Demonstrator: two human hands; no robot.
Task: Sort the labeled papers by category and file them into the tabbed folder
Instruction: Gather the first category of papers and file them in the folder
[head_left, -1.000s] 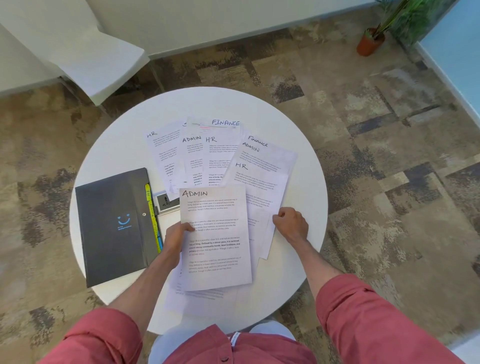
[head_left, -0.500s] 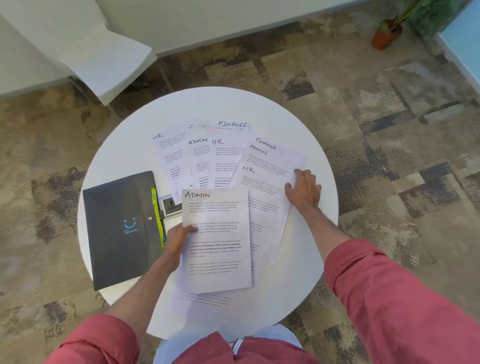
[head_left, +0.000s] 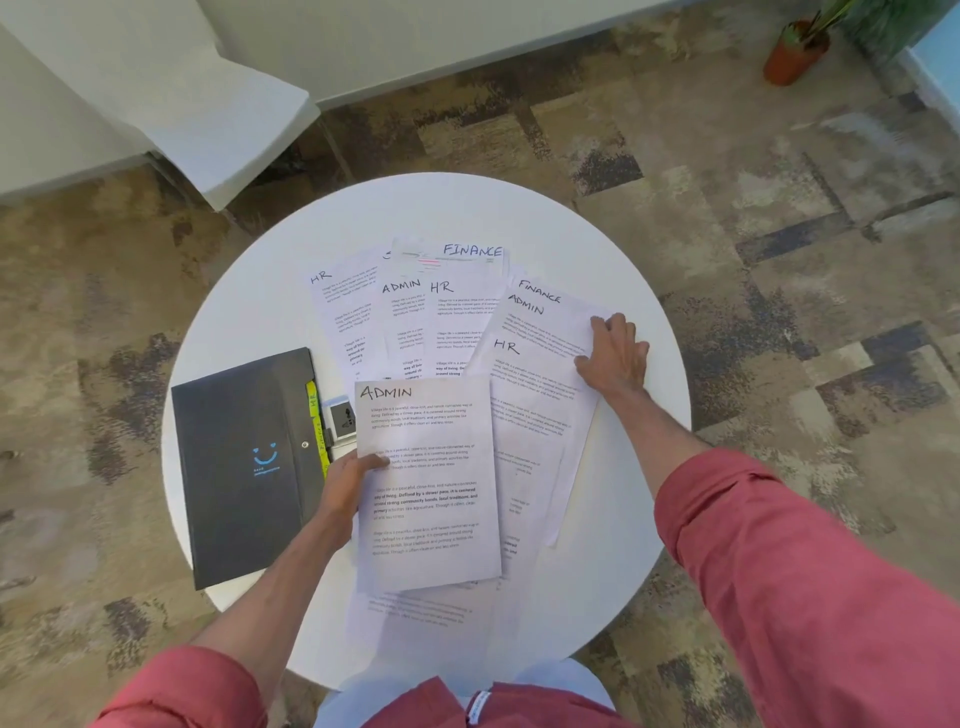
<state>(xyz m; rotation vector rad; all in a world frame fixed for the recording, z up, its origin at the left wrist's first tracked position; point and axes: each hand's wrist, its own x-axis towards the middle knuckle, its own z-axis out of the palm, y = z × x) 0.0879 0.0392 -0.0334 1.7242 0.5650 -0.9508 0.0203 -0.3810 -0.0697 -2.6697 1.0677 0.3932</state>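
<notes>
Sorting papers (head_left: 457, 312) on a round counter (head_left: 260, 312).
My left grip (head_left: 345, 483) pinches an ADMIN sheet (head_left: 431, 493); my right grip (head_left: 615, 356), flat-fingered, likely steadies the others.

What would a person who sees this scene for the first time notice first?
Probably the white papers with handwritten labels HR, ADMIN and FINANCE, fanned across the round white table. Nearest, the left hand pinches an ADMIN sheet, beside a dark folder on the left. The right hand rests on the sheets at right.
</notes>
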